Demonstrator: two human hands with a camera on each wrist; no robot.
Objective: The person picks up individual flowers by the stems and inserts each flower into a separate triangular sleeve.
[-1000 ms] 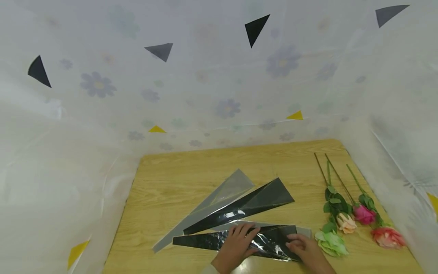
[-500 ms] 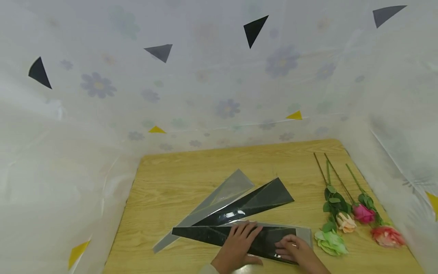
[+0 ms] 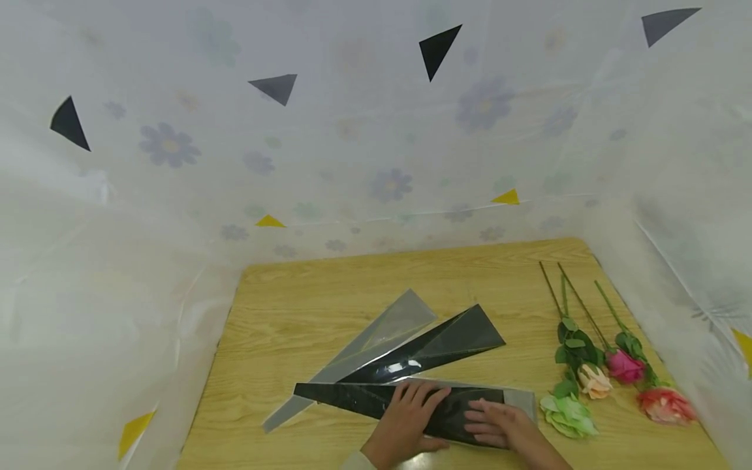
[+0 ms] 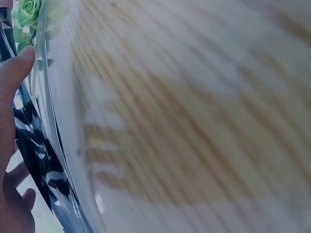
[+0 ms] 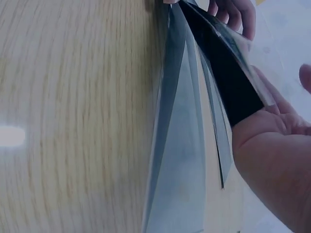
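We've got the black flower sleeve [image 3: 448,416] overlapping a gray sleeve [image 3: 521,398] on the bench [image 3: 317,294]. Left grip [image 3: 407,419] rests straight-fingered across the black one; right grip [image 3: 504,425], also loosely straight-fingered, is at its wide end.

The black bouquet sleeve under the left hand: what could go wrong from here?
The narrow end of the black bouquet sleeve appears to cross the slanted black sleeve and slanted gray sleeve, so shifting it might drag them. A lower gray sleeve shows past its wide end; the two could slide together. The green rose lies just right of there, so the right hand could brush it if it moves that way.
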